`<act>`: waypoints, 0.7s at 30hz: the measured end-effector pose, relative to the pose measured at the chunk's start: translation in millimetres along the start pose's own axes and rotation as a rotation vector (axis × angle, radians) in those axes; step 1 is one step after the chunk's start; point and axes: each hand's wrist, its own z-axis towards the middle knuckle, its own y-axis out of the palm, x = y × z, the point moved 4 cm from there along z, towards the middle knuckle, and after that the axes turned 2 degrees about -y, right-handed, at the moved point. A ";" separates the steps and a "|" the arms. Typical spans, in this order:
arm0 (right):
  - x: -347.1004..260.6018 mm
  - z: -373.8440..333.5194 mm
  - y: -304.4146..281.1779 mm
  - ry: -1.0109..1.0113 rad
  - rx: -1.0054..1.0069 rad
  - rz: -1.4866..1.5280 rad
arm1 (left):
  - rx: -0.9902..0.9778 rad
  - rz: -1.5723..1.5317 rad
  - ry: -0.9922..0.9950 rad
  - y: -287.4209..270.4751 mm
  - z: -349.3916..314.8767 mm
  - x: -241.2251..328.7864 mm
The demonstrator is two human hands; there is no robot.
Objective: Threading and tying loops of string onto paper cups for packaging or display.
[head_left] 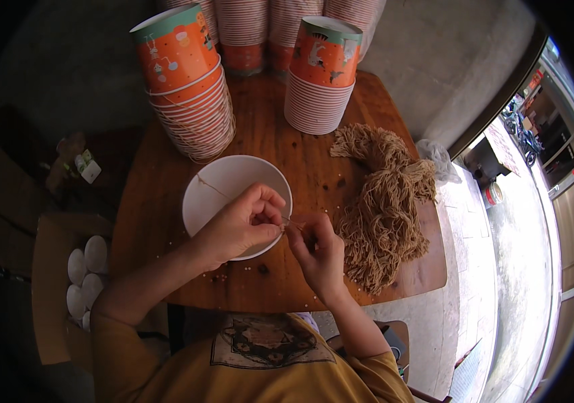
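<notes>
A white round tub point(234, 163) stands in the middle of the wooden table, its open mouth toward me. My left hand point(246, 221) is over the tub's right side, thumb and fingertips pinched on a thin tan string point(213, 188). Part of that string crosses the tub's mouth, with a small knot near its far end. Close against the left fingertips, my right hand point(317, 252) pinches the string too, at the tub's right rim. The exact spot between the fingertips is too small to make out.
A tan string bundle point(387, 208) lies on the right of the table point(260, 127). Behind stand an orange tub stack wound with string point(189, 87) and another orange stack point(322, 74). Small pale beads are scattered about. A cardboard box point(52, 289) of white cups sits at lower left.
</notes>
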 end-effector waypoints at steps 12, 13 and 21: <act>-10.8 2.4 -6.7 -0.356 0.002 -0.226 | 0.037 0.090 -0.022 5.1 -1.0 3.8; -12.6 3.1 -7.5 -0.356 -0.004 -0.233 | 0.042 0.135 -0.003 5.7 -1.4 4.3; -12.0 7.3 -7.4 -0.373 -0.053 -0.244 | 0.034 0.276 0.110 10.7 -4.2 5.1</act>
